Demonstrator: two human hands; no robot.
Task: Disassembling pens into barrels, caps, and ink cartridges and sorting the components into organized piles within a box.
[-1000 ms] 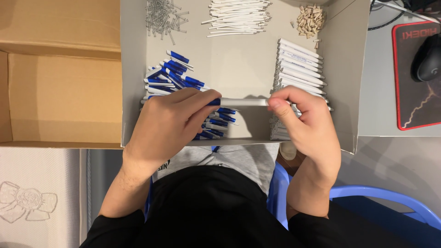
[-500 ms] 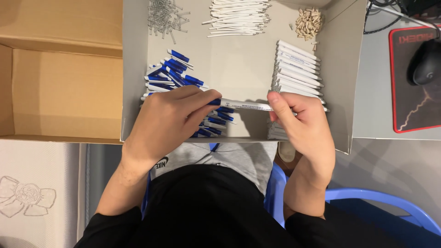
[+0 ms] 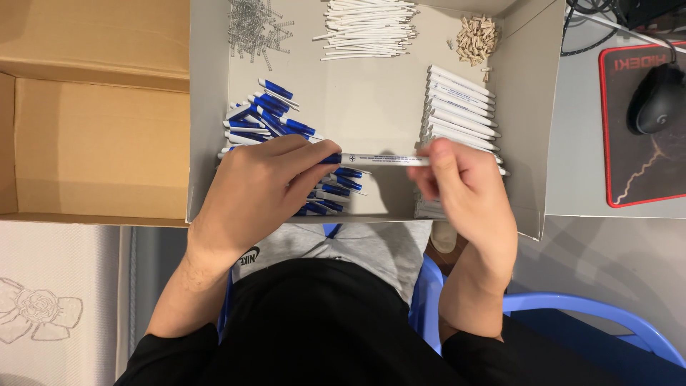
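Holding white pen (image 3: 382, 160) level above shallow cardboard tray (image 3: 371, 93), mid-scene. Left hand (image 3: 261, 187) closed on blue end, right hand (image 3: 464, 182) pinching white barrel tip. Best keep halves coaxial; twist gently, spare blue caps (image 3: 275, 118) underneath.

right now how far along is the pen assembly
No finished pens show as a separate pile. In hand: one pen held level between the left hand and right hand. Left: stacked white barrels, blue caps, springs, white refills and small tan pieces in the tray.
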